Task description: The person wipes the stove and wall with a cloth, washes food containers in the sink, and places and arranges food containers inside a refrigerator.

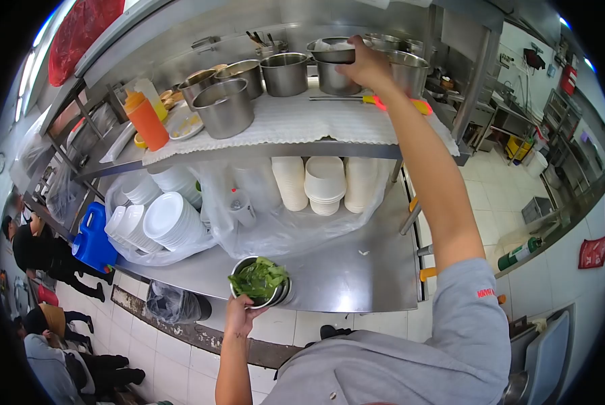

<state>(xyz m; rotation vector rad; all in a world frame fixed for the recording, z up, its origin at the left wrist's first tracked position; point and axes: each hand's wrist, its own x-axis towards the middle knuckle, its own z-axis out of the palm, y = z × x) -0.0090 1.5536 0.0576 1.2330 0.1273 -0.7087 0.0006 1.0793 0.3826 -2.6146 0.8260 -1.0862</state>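
Note:
My left hand [239,316] grips a round steel bowl [283,295] at its near side, low in front of the steel counter's edge. Leafy greens [258,278] fill the bowl. Up on the shelf, my right hand [366,65] is closed at the right rim of a shallow steel pan [321,48], which has something whitish inside. That pan sits over a deeper steel pot [337,82]. Just below my right wrist lies a long thin tool with a yellow and red handle [390,104]. My right fingertips are partly hidden.
Several steel pots [225,111] line the towel-covered shelf, with an orange squeeze bottle [146,121] at left. Underneath, bagged white plates [171,217] and stacked white cups [325,182] stand on the counter [343,270]. A blue jug [94,239] stands left; people work beyond it.

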